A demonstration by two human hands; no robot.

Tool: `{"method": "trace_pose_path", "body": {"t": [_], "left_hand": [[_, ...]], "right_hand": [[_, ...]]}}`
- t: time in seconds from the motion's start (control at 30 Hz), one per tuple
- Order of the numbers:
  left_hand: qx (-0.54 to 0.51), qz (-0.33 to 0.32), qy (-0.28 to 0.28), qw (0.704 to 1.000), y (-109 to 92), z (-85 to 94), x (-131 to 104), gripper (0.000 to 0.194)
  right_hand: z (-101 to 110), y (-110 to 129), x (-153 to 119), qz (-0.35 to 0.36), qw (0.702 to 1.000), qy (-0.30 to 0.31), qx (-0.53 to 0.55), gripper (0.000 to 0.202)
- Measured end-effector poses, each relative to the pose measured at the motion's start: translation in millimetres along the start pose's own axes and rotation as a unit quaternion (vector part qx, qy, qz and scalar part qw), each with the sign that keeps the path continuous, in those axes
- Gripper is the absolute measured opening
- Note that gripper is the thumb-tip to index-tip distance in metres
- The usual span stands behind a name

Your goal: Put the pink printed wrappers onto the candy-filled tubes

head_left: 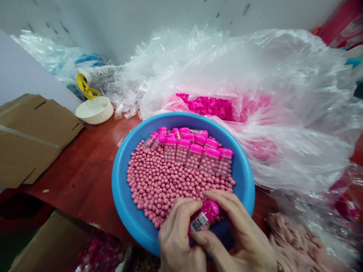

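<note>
Over the near side of a blue basin (121,204), my left hand (180,234) is closed around a small pink container (200,221) with a barcode label and a rounded pink cap. My right hand (241,230) grips the same container from the other side, its thumb against the label's lower edge and its fingers by the cap. Pink beads (159,181) fill much of the basin. On them, toward the back, lie several clear bottles (194,155) with pink caps, holding similar beads. The palms and part of the held container are hidden.
Behind the basin, a large plastic bag (283,75) holds pink caps (211,107). Loose clear tubes (127,105) lie left of it, beside a white dish (96,110) and yellow scissors handles (85,87). A cardboard box (34,139) stands left; crumpled cloth (297,241) lies right.
</note>
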State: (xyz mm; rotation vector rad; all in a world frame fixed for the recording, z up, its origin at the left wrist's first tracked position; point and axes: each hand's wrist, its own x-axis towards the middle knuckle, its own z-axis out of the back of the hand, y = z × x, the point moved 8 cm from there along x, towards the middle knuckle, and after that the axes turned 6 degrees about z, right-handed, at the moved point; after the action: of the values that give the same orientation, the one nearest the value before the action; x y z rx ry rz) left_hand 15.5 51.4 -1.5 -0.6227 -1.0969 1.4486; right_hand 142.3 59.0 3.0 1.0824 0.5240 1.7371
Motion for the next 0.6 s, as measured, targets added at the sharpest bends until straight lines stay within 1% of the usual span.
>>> {"method": "trace_pose_path", "body": {"t": [0.07, 0.13, 0.27, 0.33, 0.43, 0.53, 0.6], "left_hand": [[0.005, -0.001, -0.01, 1.0, -1, 2.3, 0, 0.034], [0.005, -0.01, -0.009, 1.0, -3, 2.6, 2, 0.032], [0.014, -0.029, -0.019, 0.999, -8, 3.8, 4, 0.026], [0.014, -0.032, -0.026, 0.999, -10, 3.8, 5, 0.024], [0.01, -0.028, -0.022, 0.999, -10, 1.0, 5, 0.022], [0.011, -0.011, -0.002, 1.0, -9, -2.4, 6, 0.02], [0.003, 0.001, 0.017, 1.0, -8, -2.1, 8, 0.022]], "right_hand": [[-3, 2, -2, -0.008, 1.0, -0.016, 0.01, 0.048], [-6, 1, -3, -0.025, 0.998, -0.045, 0.04, 0.045], [-5, -1, -10, -0.069, 0.978, -0.171, 0.095, 0.032], [-5, 0, -13, -0.082, 0.97, -0.21, 0.088, 0.029], [-6, 1, -14, -0.105, 0.968, -0.216, 0.071, 0.027], [-4, 1, -11, -0.13, 0.964, -0.22, 0.078, 0.02], [0, 1, -10, -0.139, 0.957, -0.236, 0.09, 0.016]]}}
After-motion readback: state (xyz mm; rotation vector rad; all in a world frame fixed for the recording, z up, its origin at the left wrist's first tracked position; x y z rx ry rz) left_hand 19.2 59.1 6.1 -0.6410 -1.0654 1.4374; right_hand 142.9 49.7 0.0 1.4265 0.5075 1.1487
